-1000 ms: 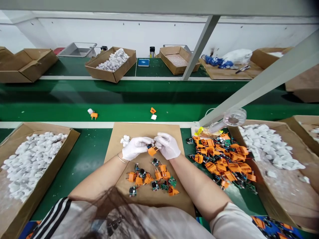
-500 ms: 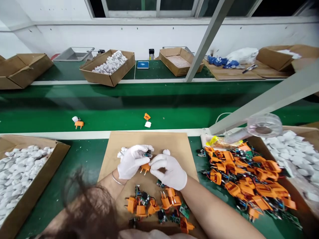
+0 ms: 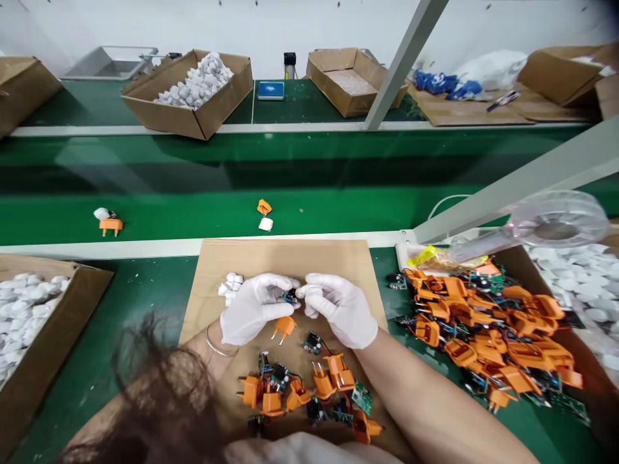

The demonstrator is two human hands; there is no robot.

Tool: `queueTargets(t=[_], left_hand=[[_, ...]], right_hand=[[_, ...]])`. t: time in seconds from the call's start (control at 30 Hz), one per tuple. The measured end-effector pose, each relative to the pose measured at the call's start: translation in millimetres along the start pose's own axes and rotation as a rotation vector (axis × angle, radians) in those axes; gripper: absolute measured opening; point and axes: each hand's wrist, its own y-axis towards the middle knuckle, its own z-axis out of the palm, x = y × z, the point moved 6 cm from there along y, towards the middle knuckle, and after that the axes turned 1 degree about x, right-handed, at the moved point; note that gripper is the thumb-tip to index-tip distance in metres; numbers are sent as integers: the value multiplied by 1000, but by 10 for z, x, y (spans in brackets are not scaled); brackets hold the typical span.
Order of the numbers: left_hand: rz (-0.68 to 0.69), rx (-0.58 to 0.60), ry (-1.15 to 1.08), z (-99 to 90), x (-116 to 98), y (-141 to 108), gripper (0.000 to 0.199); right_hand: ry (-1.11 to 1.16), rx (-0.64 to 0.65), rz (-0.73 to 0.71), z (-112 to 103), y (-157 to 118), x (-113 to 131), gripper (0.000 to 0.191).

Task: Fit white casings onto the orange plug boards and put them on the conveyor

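Observation:
In white gloves, both hands meet over the cardboard sheet (image 3: pixel 285 256). My left hand (image 3: pixel 254 309) grips a small circuit board (image 3: pixel 291 296) between thumb and fingers. An orange plug housing (image 3: pixel 284 326) with two pins hangs or lies just below it. My right hand (image 3: pixel 341 310) is closed, fingertips pinched at the board's right side; what they hold is hidden by the glove. White caps (image 3: pixel 231 287) sit beside my left hand. Nearer to me lie several orange plug housings (image 3: pixel 272 403) with circuit boards, and one more board (image 3: pixel 313 342) by my right wrist.
A large pile of orange plugs with boards (image 3: pixel 483 341) lies at right, beside a tape roll (image 3: pixel 556 222) and a metal post (image 3: pixel 522 183). Boxes of white pieces stand left (image 3: pixel 72 316) and on the back shelf (image 3: pixel 207 122). Two plug assemblies (image 3: pixel 111 225) rest on the green belt (image 3: pixel 193 216).
The view has tipped downward. My right hand has moved up to the circuit board, and the white piece behind it no longer shows. My left hand keeps hold of the board.

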Motion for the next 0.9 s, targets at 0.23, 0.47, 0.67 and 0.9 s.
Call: queueTargets(t=[0.23, 0.47, 0.67, 0.9], left_hand=[[-18, 61, -43, 67, -73, 2, 26], [-50, 92, -111, 74, -20, 5, 31], [-25, 34, 35, -10, 25, -18, 29], [106, -63, 58, -88, -24, -16, 46]], right_hand=[[56, -57, -126, -13, 21, 70, 31], [148, 39, -42, 48, 44, 17, 39], [128, 30, -75, 55, 15, 60, 23], [102, -49, 39, 48, 11, 6, 31]])
